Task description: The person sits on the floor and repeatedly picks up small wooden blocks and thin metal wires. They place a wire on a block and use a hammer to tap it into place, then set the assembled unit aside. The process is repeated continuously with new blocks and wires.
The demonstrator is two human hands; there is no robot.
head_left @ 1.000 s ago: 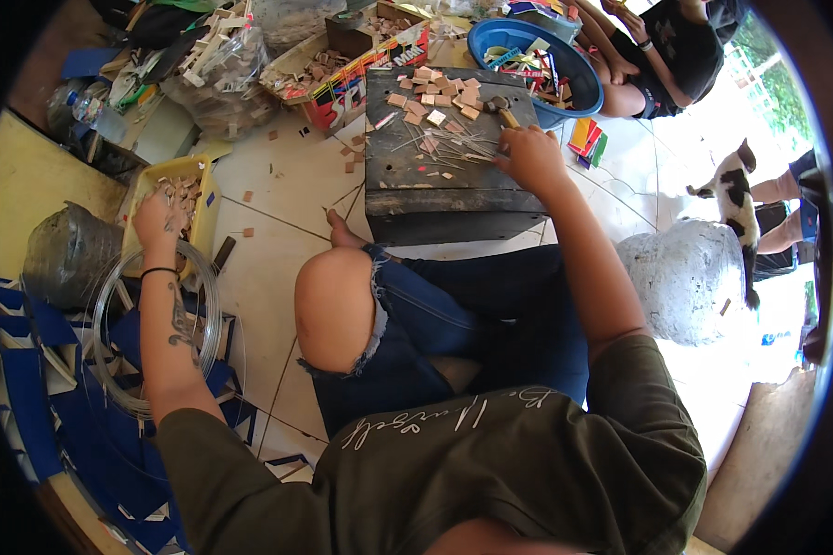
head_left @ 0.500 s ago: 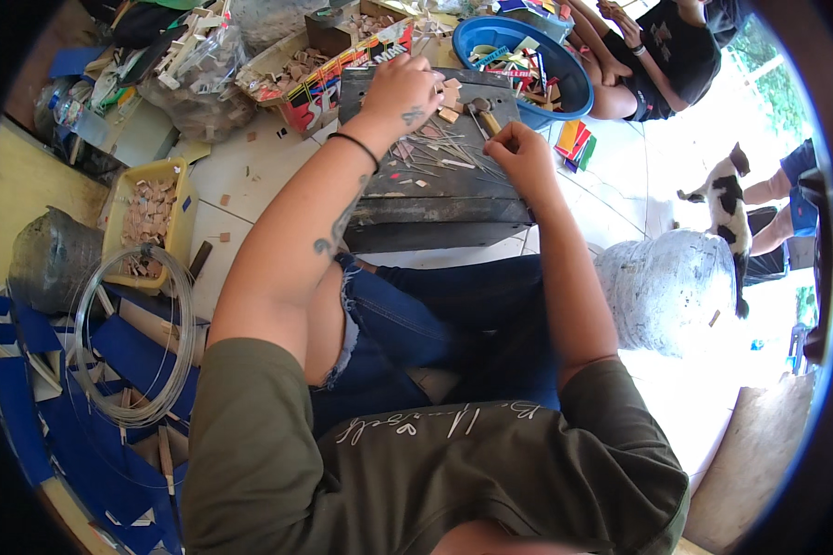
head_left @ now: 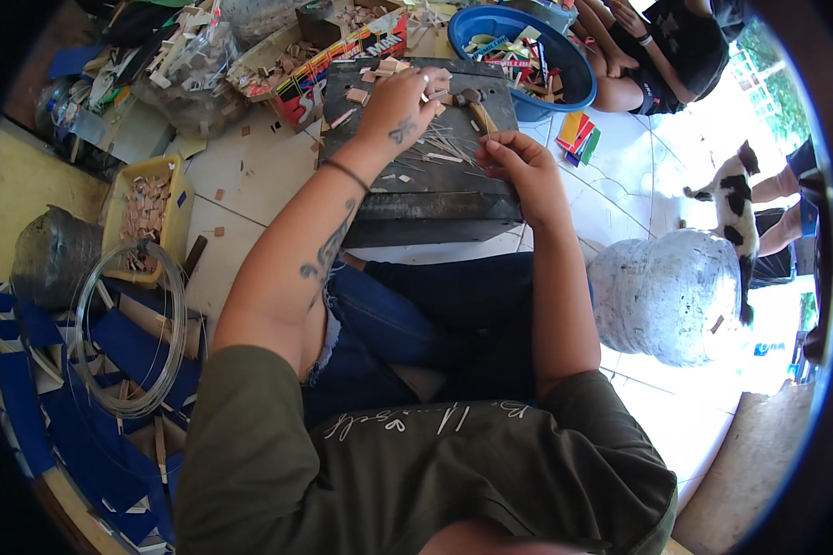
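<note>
A dark, worn box-like bench (head_left: 426,199) stands before my crossed legs. My left hand (head_left: 403,104) is over its far part, fingers curled beside small wooden pieces (head_left: 391,67); something small and pale shows at the fingertips. My right hand (head_left: 526,171) is above the bench's right side, thumb and forefinger pinched together; what they hold is too thin to make out. A hammer (head_left: 483,118) with a wooden handle lies just beyond those fingertips, its metal head toward the left hand. Short thin wire lengths (head_left: 444,146) lie scattered between my hands.
A blue basin (head_left: 578,83) of coloured scraps stands behind the bench, near a seated person (head_left: 680,55). Cardboard boxes (head_left: 296,106) and a yellow tub (head_left: 180,208) hold wooden pieces. At left hangs a wire coil (head_left: 88,342). A wrapped bundle (head_left: 662,296) and a cat (head_left: 736,199) are at right.
My left hand has moved slightly down, its fingers now pointing more to the right. My right hand has moved slightly down, away from the hammer handle. The view has shifted a little.
</note>
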